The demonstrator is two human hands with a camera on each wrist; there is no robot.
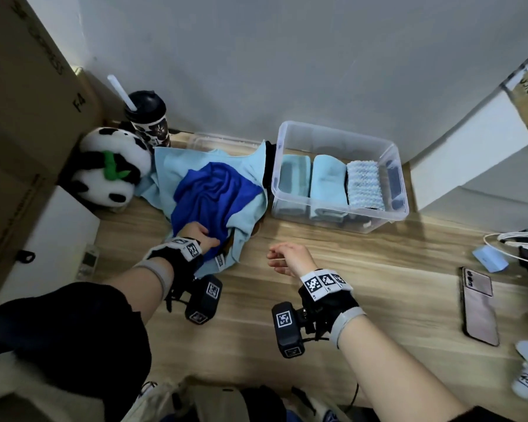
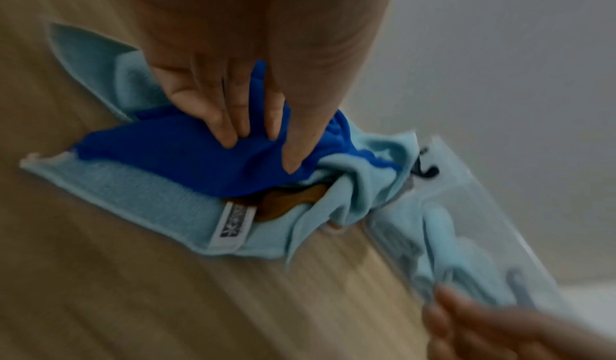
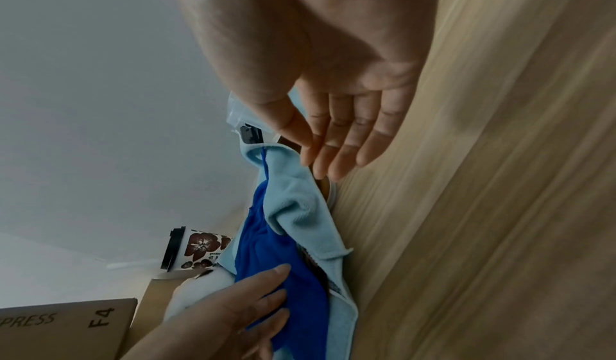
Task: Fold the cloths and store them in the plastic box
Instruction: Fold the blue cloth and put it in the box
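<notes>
Left hand on the blue cloth, right hand free over the desk

The left hand (image 1: 200, 236) grasps the dark blue cloth (image 1: 215, 193), fingers and thumb pinching its near edge atop a light blue cloth (image 1: 247, 220). The right hand (image 1: 290, 258) hovers relaxed and empty just right of the pile; the plastic box (image 1: 390, 166) sits beyond it, folded cloths inside.

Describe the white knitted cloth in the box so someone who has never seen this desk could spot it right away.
Find the clear plastic box standing against the wall at the back of the wooden desk. Three folded cloths stand in a row inside it. The white knitted cloth is the rightmost; its bumpy white-and-blue weave sets it apart from the two smooth light blue cloths beside it.
</notes>
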